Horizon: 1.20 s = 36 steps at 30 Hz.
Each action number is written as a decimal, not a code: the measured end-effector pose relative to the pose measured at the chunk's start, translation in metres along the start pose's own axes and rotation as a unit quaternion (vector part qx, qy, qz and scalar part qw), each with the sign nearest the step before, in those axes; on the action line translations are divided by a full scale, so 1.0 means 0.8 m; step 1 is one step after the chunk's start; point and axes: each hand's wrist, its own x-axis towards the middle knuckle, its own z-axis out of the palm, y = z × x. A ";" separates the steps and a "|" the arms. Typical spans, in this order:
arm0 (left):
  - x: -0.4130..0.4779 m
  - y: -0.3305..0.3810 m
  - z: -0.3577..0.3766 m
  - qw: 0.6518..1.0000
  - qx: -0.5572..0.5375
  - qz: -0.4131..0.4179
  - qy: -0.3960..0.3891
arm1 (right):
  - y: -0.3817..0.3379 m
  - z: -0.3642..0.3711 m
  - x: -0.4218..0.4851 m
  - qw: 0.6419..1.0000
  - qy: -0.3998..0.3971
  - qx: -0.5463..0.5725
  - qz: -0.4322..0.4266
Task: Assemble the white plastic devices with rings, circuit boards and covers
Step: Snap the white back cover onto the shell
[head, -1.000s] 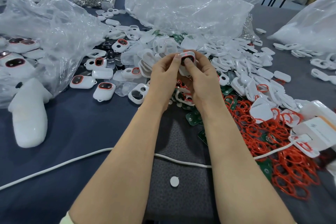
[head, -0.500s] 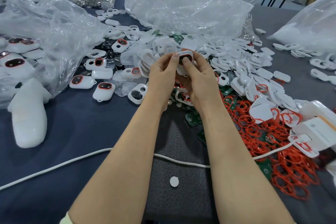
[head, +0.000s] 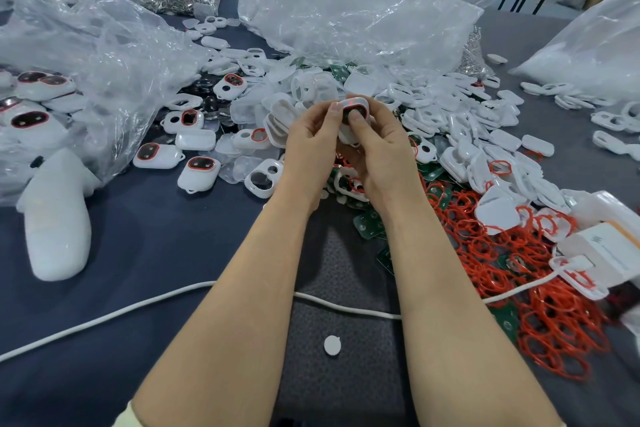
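Observation:
I hold one white plastic device [head: 353, 107] with a red ring and dark window up over the table's middle. My left hand [head: 311, 142] grips its left side, thumb along the edge. My right hand [head: 381, 152] grips the right side, its thumb pressing on the dark window. The device's lower half is hidden by my fingers. Red rings [head: 502, 253] lie heaped at the right. Green circuit boards [head: 370, 224] lie beneath and beside them. White covers [head: 467, 121] are piled behind my hands. Several finished devices [head: 199, 173] lie to the left.
Crumpled clear plastic bags [head: 346, 17] fill the back and left. A white cable [head: 138, 305] crosses the blue table under my forearms. A white box [head: 609, 250] sits at the right edge, a small white disc [head: 332, 345] near me, a white foam piece [head: 57, 215] at left.
Both hands and the device have drifted slightly away from me. My right thumb stays on the window; the grip looks the same.

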 end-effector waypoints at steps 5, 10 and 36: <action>0.000 0.004 0.000 0.999 -0.026 -0.005 0.024 | -0.003 0.001 0.000 0.998 -0.059 0.027 0.015; -0.001 0.006 -0.001 0.999 -0.037 0.000 0.027 | -0.001 0.001 -0.002 0.997 -0.079 -0.004 -0.007; 0.000 0.004 0.000 0.999 -0.027 0.015 0.031 | -0.005 0.002 -0.003 0.998 -0.061 -0.030 -0.002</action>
